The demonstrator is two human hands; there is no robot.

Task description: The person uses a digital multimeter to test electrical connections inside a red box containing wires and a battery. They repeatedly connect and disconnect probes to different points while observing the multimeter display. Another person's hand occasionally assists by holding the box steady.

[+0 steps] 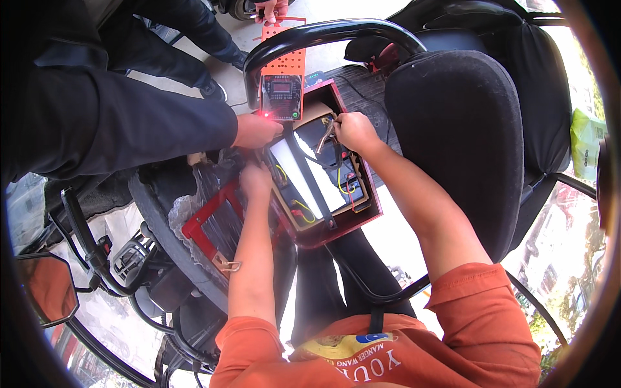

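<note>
In front of me sits a red metal battery box (314, 240), its top uncovered, with dark batteries (299, 208), yellow and red wires and a black strap (309, 169) inside. My right hand (356, 134) is closed on a metal spring clamp (328, 134) at the box's far right corner, over a battery. At the left wall is my left hand (256, 181); its fingertips are partly hidden, so their grip is unclear. Just beyond it lies a co-worker's hand (257, 131), near an orange tester (283, 90) with a small display and a lit red light.
Left of the box lie a red metal frame (210, 216) with a hasp and some clear plastic wrap (183, 210). A black seat back (456, 149) stands at the right. A curved black rail (336, 29) arches beyond the box. Another hand (274, 9) holds the tester's far end.
</note>
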